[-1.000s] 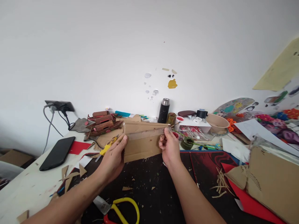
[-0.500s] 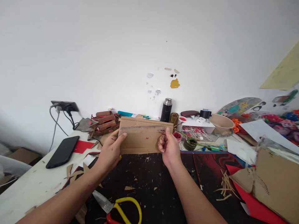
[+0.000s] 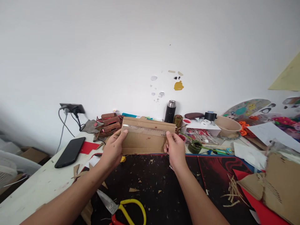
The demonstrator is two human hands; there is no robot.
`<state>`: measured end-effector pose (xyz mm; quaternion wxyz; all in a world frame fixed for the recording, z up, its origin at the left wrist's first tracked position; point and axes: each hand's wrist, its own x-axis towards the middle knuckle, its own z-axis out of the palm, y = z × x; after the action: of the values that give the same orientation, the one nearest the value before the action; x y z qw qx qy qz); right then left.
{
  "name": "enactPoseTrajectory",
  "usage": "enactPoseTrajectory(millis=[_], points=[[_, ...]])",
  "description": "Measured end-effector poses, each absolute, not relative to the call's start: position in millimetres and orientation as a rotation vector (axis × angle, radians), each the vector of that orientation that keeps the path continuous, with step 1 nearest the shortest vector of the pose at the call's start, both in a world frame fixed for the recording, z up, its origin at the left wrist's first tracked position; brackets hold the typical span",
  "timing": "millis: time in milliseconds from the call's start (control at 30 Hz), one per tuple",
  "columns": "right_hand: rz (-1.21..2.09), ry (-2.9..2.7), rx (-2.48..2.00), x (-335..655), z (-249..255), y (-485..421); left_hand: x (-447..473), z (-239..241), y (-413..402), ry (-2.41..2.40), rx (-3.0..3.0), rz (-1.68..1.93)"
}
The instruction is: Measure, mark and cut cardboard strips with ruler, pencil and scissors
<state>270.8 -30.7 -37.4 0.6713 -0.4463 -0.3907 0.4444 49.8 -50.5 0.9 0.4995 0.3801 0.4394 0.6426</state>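
Observation:
A piece of brown cardboard (image 3: 140, 143) is held up, tilted toward me, above the dark mat. Across its upper part lies a clear strip that looks like a plastic ruler (image 3: 145, 130). My left hand (image 3: 113, 145) grips the left edge, its thumb pressed on the strip's end and its fingers behind the board. My right hand (image 3: 175, 148) closes on the right side, thumb on the other end of the strip, fingers curled and partly hidden. A small shiny tip shows under the right hand; I cannot make out what it is. Yellow-and-red-handled scissors (image 3: 122, 207) lie open below.
Cardboard scraps (image 3: 134, 189) litter the dark mat (image 3: 159, 178). A phone (image 3: 70, 152) lies at left. Behind stand a black flask (image 3: 170, 112), reddish-brown cardboard pieces (image 3: 111, 125), a green paint pot (image 3: 194, 146) and a beige bowl (image 3: 227, 125). More cardboard (image 3: 282, 184) is at right.
My right thumb has come down onto the clear strip's right end, and the strip's tilt on the cardboard has shifted. The whole view has moved slightly left.

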Motion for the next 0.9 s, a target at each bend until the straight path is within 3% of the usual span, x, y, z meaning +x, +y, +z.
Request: enactPoseTrajectory(millis=[900], points=[[1.009, -0.877, -1.023, 273.4, -32.5, -30.8, 53.9, -4.8, -52.9, 1.064, 0.919, 1.609]])
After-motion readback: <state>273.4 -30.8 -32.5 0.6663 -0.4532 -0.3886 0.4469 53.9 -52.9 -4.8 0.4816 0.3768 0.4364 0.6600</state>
